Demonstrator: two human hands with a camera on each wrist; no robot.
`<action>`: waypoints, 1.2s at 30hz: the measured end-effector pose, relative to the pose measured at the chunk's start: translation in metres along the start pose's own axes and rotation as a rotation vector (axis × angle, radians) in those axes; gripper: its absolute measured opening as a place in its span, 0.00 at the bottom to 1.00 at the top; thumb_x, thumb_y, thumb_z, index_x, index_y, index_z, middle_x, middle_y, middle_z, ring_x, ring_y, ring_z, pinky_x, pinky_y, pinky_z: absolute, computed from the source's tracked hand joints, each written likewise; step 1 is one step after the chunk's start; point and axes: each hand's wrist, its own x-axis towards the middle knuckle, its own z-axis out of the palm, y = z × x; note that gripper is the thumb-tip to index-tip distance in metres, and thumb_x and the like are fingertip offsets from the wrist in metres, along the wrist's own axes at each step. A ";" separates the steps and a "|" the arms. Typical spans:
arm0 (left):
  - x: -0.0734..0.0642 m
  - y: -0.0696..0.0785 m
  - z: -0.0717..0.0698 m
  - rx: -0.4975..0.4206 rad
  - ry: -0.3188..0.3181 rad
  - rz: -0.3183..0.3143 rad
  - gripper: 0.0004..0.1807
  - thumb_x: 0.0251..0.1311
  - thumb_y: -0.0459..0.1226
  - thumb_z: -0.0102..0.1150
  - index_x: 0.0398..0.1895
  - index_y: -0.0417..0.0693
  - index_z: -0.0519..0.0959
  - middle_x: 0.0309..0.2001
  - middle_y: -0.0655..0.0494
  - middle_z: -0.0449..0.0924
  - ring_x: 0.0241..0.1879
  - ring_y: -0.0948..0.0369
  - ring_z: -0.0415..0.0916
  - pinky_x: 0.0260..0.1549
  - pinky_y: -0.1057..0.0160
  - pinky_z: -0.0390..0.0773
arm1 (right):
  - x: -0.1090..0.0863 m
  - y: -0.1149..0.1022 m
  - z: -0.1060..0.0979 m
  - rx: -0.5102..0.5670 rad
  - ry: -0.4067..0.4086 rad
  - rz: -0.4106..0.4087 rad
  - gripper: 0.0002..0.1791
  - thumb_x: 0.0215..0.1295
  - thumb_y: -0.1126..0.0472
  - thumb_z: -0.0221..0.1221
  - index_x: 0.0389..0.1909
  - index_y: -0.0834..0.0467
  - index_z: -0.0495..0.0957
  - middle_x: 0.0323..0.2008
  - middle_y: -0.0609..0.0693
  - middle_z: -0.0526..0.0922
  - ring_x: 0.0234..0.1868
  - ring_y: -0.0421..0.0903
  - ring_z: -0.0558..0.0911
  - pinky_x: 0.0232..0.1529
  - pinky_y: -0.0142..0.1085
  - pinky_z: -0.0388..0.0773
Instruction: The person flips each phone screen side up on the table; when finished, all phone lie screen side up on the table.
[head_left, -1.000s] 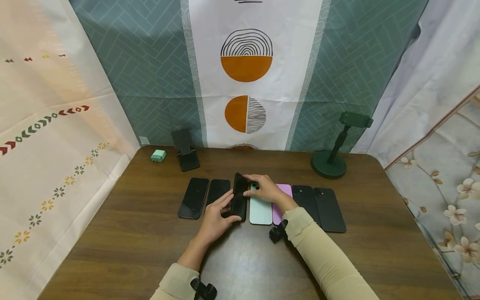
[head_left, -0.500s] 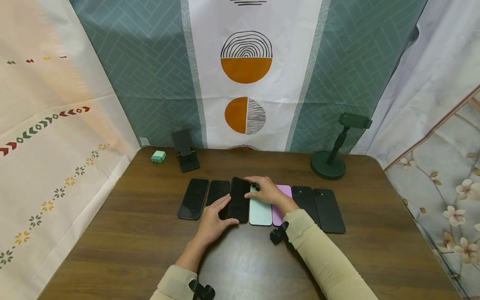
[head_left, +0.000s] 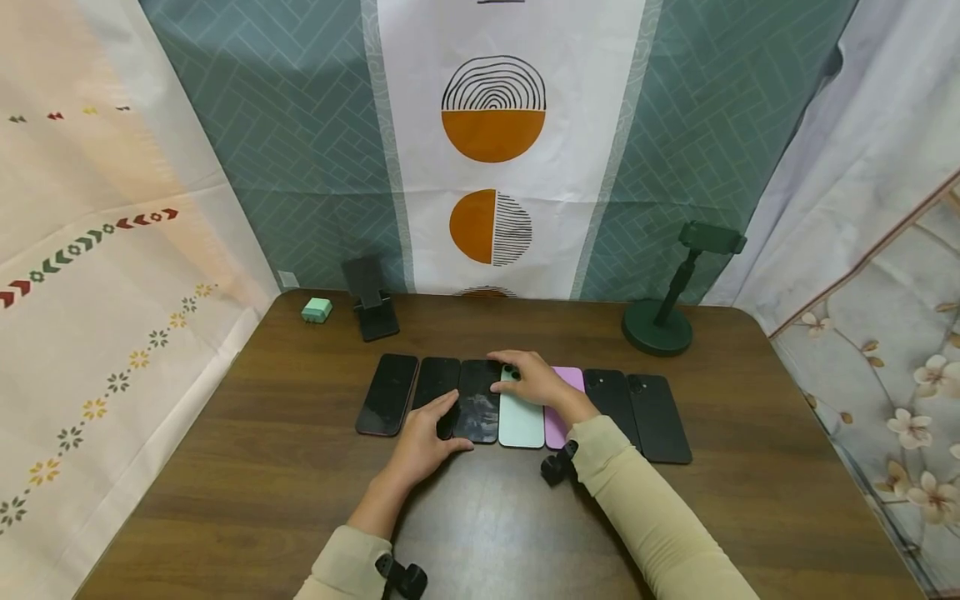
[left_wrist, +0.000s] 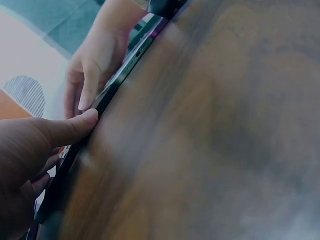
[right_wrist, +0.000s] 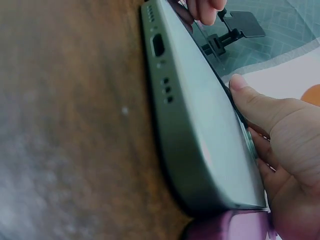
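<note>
A black phone (head_left: 478,408) lies flat, glossy screen up, in a row of phones. Near its lower left corner is my left hand (head_left: 420,443), thumb at the bottom edge and outstretched fingers along the left side. My right hand (head_left: 534,378) reaches over the mint-green phone (head_left: 521,423), its thumb and forefinger spread at the black phone's upper right corner. The right wrist view shows the mint phone (right_wrist: 210,115) close up, camera side up, with part of the purple phone (right_wrist: 247,226) beside it. Another black phone (head_left: 436,379) borders it on the left, partly hidden by my fingers.
At the row's left end lies a black phone (head_left: 387,395). On the right are the purple phone (head_left: 567,377) and two dark phones (head_left: 611,400) (head_left: 660,421), backs up. Behind stand a green charger (head_left: 317,310), a black phone stand (head_left: 371,304) and a dark green stand (head_left: 657,327).
The black phone between my hands was tipped up on its edge and has come down flat, screen up. My left hand has drawn slightly left; the right hand has hardly moved.
</note>
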 end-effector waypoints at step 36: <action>0.003 0.011 0.008 0.040 -0.080 0.054 0.38 0.57 0.46 0.75 0.68 0.39 0.75 0.69 0.47 0.73 0.72 0.49 0.64 0.68 0.45 0.67 | -0.022 0.001 -0.013 0.015 0.130 0.049 0.33 0.66 0.54 0.68 0.69 0.62 0.73 0.65 0.56 0.77 0.68 0.55 0.73 0.68 0.53 0.68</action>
